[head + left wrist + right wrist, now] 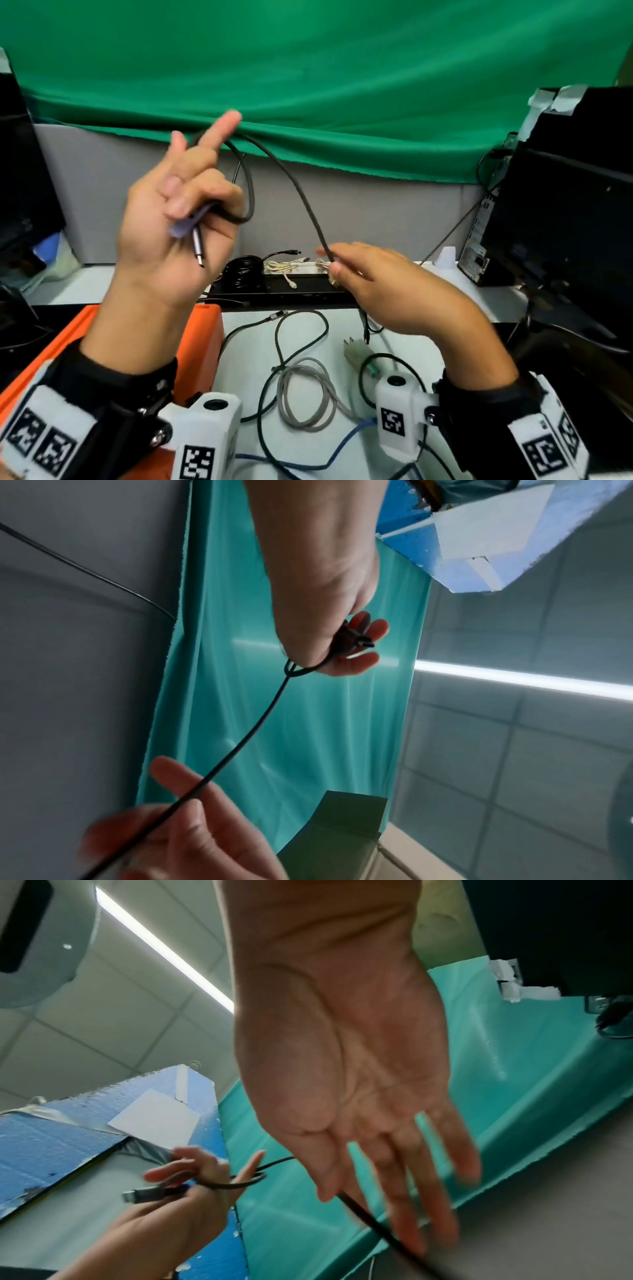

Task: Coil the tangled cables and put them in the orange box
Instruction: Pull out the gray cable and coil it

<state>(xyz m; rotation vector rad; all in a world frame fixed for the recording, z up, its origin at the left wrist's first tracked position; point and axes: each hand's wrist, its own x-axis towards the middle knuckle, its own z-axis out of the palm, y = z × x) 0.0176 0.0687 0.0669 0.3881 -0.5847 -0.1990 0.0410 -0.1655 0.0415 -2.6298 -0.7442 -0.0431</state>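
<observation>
The left hand (178,219) grips the black cable (301,192) near its plug, raised above the orange box (205,329); the right hand (387,284) pinches it further along, over the bench (239,325).

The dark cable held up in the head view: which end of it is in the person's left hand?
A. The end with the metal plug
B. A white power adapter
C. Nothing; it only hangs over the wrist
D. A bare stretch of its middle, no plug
A: the left hand curls its fingers round the dark cable at its plug, which sticks out below the grip.
</observation>
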